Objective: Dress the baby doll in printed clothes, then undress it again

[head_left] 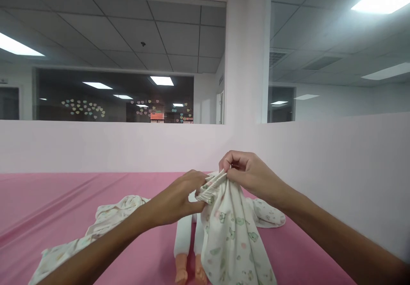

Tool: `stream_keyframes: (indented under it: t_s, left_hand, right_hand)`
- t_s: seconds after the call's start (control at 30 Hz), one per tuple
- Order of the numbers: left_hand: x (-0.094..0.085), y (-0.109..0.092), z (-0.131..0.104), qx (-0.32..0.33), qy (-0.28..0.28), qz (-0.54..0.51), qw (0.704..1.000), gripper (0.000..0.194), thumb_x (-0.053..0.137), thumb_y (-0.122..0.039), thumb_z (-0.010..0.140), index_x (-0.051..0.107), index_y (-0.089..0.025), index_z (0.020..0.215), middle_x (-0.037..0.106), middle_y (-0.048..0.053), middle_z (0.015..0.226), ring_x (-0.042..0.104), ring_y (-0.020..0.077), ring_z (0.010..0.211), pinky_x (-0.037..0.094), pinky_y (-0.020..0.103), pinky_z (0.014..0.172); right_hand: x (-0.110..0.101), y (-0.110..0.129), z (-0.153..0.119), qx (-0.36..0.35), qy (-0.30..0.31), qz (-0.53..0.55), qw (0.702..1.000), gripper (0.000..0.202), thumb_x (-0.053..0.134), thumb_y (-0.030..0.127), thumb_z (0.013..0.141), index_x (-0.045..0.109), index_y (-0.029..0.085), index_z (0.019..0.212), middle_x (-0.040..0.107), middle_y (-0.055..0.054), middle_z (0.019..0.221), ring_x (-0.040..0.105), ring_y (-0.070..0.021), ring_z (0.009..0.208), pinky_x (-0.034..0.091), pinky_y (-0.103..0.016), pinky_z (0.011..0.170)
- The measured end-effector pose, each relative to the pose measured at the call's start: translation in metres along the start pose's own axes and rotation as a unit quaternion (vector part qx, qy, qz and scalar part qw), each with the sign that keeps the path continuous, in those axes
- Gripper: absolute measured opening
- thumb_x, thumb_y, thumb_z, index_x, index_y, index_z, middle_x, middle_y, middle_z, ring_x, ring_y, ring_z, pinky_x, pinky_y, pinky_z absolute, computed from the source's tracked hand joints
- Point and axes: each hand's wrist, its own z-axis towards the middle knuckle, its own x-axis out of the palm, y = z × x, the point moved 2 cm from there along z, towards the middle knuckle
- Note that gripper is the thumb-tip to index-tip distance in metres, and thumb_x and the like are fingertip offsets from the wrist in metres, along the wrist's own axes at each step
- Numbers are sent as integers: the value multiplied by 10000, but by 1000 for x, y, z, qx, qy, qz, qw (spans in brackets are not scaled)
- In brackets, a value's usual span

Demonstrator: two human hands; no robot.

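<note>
Both my hands grip a pair of white printed baby pants [230, 229] by the gathered elastic waistband. My left hand [182, 195] pinches the band from the left, thumb below and fingers partly behind the cloth. At the band's upper right, my right hand [245, 172] has fingertips and thumb closed on the edge. The cloth hangs down in folds toward me. Behind it lies a doll [184, 238] in white leggings, its bare feet pointing toward me. The hanging cloth and my hands hide most of its upper body.
A pink sheet [80, 191] covers the surface. Crumpled printed cloth [109, 216] lies at left, partly under my left forearm. A printed sleeve-like piece [267, 212] lies at right. A pale low wall [112, 148] with windows above stands behind and along the right.
</note>
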Motion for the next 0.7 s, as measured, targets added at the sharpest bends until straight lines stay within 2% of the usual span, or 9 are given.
stream_keyframes:
  t_s: [0.1,0.17,0.27,0.33,0.4,0.47,0.6,0.7]
  left_hand:
    - [-8,-1,-3,-29,-10,-61,998,150,533,-192,847,603,-234,973,535,26,1219,520,180,1017,430,257,809]
    - [-14,0,-4,-65,-8,-98,993,131,527,-214,861,616,-226,956,536,30,1212,534,177,990,429,243,746]
    - [-22,4,-5,-102,9,-154,983,100,534,-267,883,605,-198,901,575,16,980,540,148,823,409,238,665]
    - [-25,5,-4,-116,13,-168,979,174,562,-338,884,576,-178,819,530,-8,818,496,119,705,372,224,600]
    - [-26,5,-3,-121,14,-162,979,262,581,-380,875,524,-166,733,453,-31,707,425,94,614,319,213,539]
    - [-24,3,-1,-116,18,-157,981,292,578,-369,871,479,-166,686,395,-43,652,369,82,567,274,212,500]
    - [-17,-5,3,-97,43,-153,982,280,554,-299,858,423,-173,644,342,-54,595,300,73,523,220,224,468]
    - [-12,-9,4,-105,59,-135,983,261,542,-248,829,394,-174,627,339,-54,588,281,71,526,200,231,467]
  right_hand:
    - [-4,-6,-2,15,-17,28,999,49,539,191,810,560,178,768,592,-4,833,503,-119,724,396,-268,653]
    - [-8,-9,-4,34,-24,46,998,67,550,208,825,551,178,766,601,-5,867,506,-120,762,405,-280,709]
    - [-11,-14,-7,56,-20,70,996,95,543,208,844,527,174,758,603,-5,888,521,-120,801,412,-293,780]
    - [-11,-17,-9,59,-11,76,995,113,531,188,850,506,170,742,596,-3,881,524,-116,802,411,-289,790]
    - [-8,-20,-12,46,17,93,994,109,526,173,856,480,174,757,587,-6,902,532,-118,827,418,-289,798]
    - [-3,-23,-15,30,66,113,991,65,559,211,869,498,191,869,580,-18,978,543,-136,897,437,-300,813]
    - [7,-26,-22,18,127,82,988,460,694,385,818,505,250,1214,544,-55,1195,516,-197,1104,442,-343,910]
    - [17,-20,-29,37,151,42,987,587,769,404,743,515,283,1258,544,-40,1236,516,-220,1143,437,-344,938]
